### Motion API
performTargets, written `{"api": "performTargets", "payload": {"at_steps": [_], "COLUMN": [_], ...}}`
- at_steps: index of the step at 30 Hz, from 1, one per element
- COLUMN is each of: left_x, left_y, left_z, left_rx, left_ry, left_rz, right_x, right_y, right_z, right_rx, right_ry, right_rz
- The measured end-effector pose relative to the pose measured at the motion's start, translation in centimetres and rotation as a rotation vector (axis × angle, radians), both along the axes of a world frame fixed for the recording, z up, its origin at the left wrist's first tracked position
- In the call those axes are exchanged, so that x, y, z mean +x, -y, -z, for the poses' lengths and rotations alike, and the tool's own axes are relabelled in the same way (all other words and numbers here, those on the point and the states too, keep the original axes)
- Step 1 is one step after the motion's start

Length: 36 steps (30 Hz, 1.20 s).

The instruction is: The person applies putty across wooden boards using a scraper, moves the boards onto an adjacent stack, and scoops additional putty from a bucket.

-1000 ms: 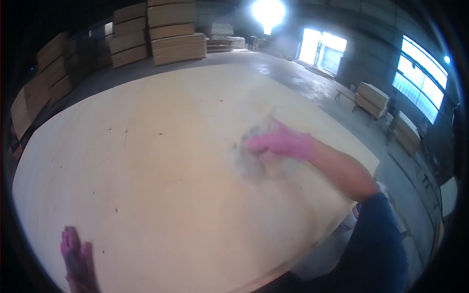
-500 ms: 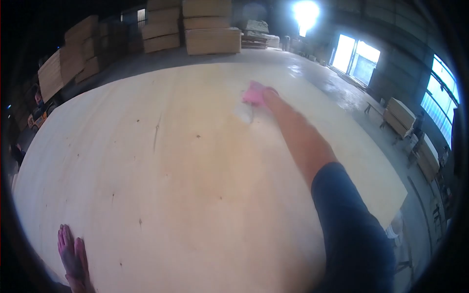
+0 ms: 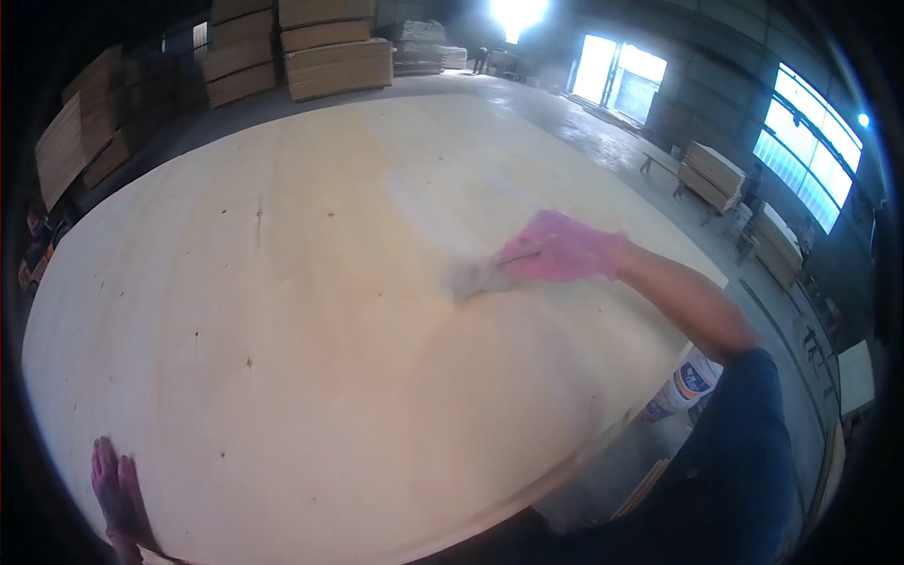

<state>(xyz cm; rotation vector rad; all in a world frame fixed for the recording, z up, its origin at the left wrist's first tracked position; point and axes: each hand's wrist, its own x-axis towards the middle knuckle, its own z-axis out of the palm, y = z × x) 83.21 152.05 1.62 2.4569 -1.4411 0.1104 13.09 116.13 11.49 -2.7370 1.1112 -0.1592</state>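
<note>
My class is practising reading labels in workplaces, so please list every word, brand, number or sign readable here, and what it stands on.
No text can be read with certainty.
White container: pale lettering on a blue-and-orange label, too small and blurred to read.
Wooden sheet: no lettering visible.
Stacked boards: no lettering I can make out.

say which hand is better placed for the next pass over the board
Probably the right hand, gripping a scraper-like tool over the plywood sheet; the left hand, near its left edge, shows no tool.
</note>
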Motion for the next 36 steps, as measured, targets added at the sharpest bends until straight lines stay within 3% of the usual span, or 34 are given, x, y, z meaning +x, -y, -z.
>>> {"api": "performTargets", "payload": {"at_steps": [2, 4, 5, 9, 11, 12, 14, 16, 19, 21, 22, 24, 28, 30, 31, 32, 33, 36], "left_x": [3.8, 2.3, 1.3, 3.4, 4.0, 4.5, 6.2, 7.3, 1.2, 2.1, 2.6, -2.5, -4.1, 0.9, 3.5, 5.9, 13.5, 20.8], "left_y": [-1.2, -1.0, -0.8, 0.0, -0.5, -1.0, -2.4, -2.3, -0.9, -0.7, -0.9, -0.5, -0.4, -0.6, -0.5, -0.5, -0.9, -2.4], "left_z": [2.3, 0.8, 0.4, 1.1, 1.9, 1.9, 1.1, 0.8, -1.0, -0.9, -0.9, -3.3, -4.1, -4.1, -4.2, -4.5, -2.9, -1.5], "left_rx": [-0.033, 0.053, 0.080, -0.166, -0.211, -0.145, -0.039, 0.040, 0.029, 0.179, 0.257, 0.176, 0.068, 0.070, 0.058, 0.059, 0.136, -0.463], "left_ry": [0.088, 0.159, 0.189, -0.113, -0.141, -0.027, 0.209, 0.452, 0.146, 0.467, 0.631, 0.419, 0.158, 0.172, 0.179, 0.153, 0.199, -0.670], "left_rz": [0.002, -0.011, -0.034, -0.003, 0.018, 0.124, 0.333, 0.523, 0.211, 0.363, 0.426, 0.398, 0.410, 0.567, 0.638, 0.486, 0.389, 0.097], "right_x": [-0.1, 1.5, 3.4, 5.9, 3.7, 3.0, 1.2, -0.5, -1.2, 0.4, 1.8, 5.8, 14.8, 19.0, 21.0, 22.8, 24.0, 28.3], "right_y": [1.0, 4.2, 4.3, 0.1, -3.3, -5.3, -11.3, -16.4, -21.9, -24.1, -25.2, -26.1, -24.0, -20.6, -18.0, -14.6, -11.0, 0.6], "right_z": [1.3, 2.0, 0.8, -1.4, -1.5, -1.6, -3.3, -3.6, -2.9, -2.4, -2.4, -2.6, -2.4, -1.6, -1.8, -2.4, -3.2, -4.3], "right_rx": [-0.142, -0.256, -0.200, 0.196, 0.125, 0.089, 0.271, 0.266, 0.208, 0.174, 0.157, 0.126, 0.232, 0.412, 0.365, 0.315, 0.402, 0.419], "right_ry": [0.053, 0.112, 0.092, 0.084, -0.016, -0.068, 0.106, 0.111, 0.157, 0.291, 0.232, 0.125, 0.429, 0.704, 0.826, 0.951, 1.008, 1.148], "right_rz": [0.032, 0.178, 0.168, 0.213, 0.217, 0.213, 0.017, 0.100, 0.187, 0.207, 0.244, 0.282, 0.231, 0.284, 0.323, 0.356, 0.295, 0.284]}}
